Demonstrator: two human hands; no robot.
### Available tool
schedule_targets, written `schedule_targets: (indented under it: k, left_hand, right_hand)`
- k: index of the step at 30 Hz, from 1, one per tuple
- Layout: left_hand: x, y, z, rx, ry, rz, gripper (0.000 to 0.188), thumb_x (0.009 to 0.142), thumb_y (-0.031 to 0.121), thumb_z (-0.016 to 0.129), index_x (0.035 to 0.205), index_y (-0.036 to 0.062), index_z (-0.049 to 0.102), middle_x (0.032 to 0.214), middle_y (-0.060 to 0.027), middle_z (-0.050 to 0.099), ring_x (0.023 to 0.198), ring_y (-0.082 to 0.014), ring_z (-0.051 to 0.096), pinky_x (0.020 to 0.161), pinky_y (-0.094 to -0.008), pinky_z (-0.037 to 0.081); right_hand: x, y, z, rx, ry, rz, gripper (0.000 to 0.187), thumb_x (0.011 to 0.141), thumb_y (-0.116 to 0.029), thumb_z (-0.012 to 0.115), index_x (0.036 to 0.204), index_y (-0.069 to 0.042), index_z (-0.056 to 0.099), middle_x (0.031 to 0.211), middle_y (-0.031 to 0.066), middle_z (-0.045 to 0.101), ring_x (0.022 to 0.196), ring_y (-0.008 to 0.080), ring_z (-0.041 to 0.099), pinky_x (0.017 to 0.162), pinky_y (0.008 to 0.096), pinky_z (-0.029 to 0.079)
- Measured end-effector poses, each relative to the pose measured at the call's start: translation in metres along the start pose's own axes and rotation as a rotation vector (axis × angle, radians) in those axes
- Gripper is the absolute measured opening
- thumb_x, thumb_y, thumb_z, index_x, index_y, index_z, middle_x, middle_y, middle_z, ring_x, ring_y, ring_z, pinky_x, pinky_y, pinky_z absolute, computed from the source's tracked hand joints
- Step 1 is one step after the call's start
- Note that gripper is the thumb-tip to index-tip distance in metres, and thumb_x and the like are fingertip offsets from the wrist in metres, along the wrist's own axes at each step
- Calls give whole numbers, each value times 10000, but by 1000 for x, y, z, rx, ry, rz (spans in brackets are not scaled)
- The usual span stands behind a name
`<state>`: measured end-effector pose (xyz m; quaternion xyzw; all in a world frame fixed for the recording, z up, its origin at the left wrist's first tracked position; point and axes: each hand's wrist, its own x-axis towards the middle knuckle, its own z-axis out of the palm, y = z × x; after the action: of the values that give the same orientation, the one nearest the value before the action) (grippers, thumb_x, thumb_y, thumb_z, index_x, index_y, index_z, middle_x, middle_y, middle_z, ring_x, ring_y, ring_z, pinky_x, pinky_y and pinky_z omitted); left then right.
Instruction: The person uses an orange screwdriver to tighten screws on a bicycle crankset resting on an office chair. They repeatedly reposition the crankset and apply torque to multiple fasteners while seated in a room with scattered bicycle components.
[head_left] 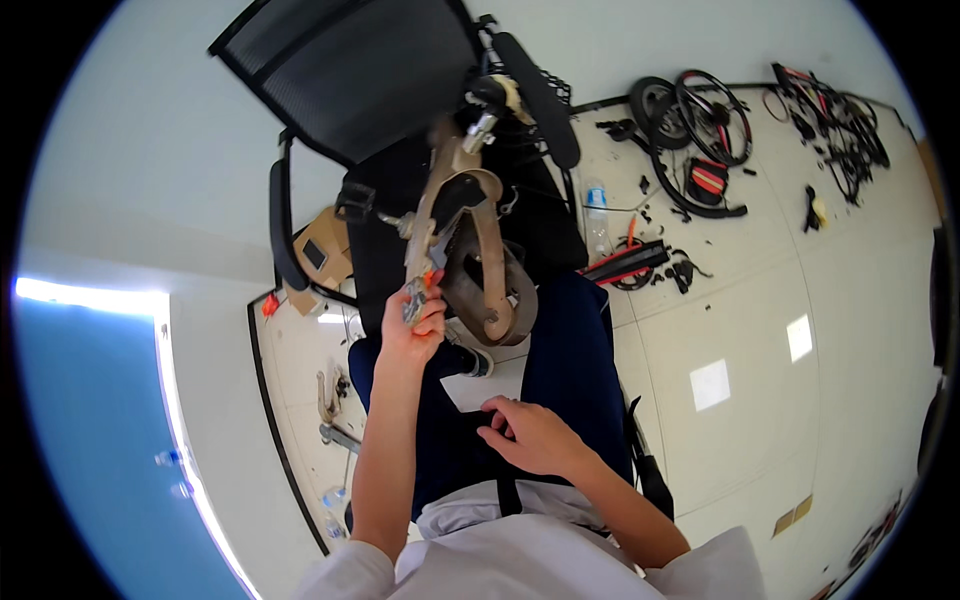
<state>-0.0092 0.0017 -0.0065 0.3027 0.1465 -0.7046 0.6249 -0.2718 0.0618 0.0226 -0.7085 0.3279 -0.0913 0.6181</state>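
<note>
Left hand (418, 318) grasped a small grey piece (414, 300) with an orange bit at its top, fingers wrapped round it, right at the lower left end of the tan frame (492, 255). Couldn't tell whether the hand also touched the frame. Right hand (535, 435) was released, fingers loosely curled over the lap, nothing seen in it, well apart from the frame.

Frame sat ahead of the person, upper part over the black chair (350, 80), lower end near the knees. 1 black pedal (355, 201) stuck out on its left; a silver stem (480, 132) stood at the top right. A dark curved guard (520, 290) was beside the frame's lower tube, partly behind it.

Blue trousers (570, 330) on both sides, 1 shoe (480, 362) visible between. Cardboard box (335, 238) left of the chair. Right side, on the tiled floor (720, 290): 1 clear bottle (597, 220), 2 wheels (713, 118) overlapping, 1 red-black bag (708, 182) just below them, loose black parts scattered around, some too small to tell.
</note>
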Motion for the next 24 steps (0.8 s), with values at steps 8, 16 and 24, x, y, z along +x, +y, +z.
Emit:
schedule_targets:
  k: [8, 16, 24]
  left_hand:
    - [-2, -19, 11, 526, 294, 232, 321, 940, 317, 633, 1090, 43, 563, 713, 17, 483, 463, -41, 392, 332, -168, 244]
    - [-2, -32, 22, 849, 419, 371, 338, 903, 352, 658, 1043, 55, 576, 731, 5, 498, 461, -62, 415, 345, -181, 278]
    - [-17, -36, 19, 1836, 584, 1019, 215, 786, 178, 677, 895, -5, 649, 772, -171, 625, 684, -345, 592, 621, -383, 475]
  right_hand:
    - [-4, -10, -9, -146, 76, -114, 346, 892, -238, 635, 1148, -15, 569, 947, 164, 666, 859, 325, 661, 754, 395, 534]
    - [-2, 5, -20, -331, 219, -138, 344, 872, -235, 643, 1119, -8, 567, 899, 152, 655, 840, 322, 655, 725, 414, 536]
    - [-5, 4, -21, -404, 166, -136, 321, 869, -247, 647, 1082, -26, 552, 860, 144, 635, 814, 325, 648, 696, 429, 526]
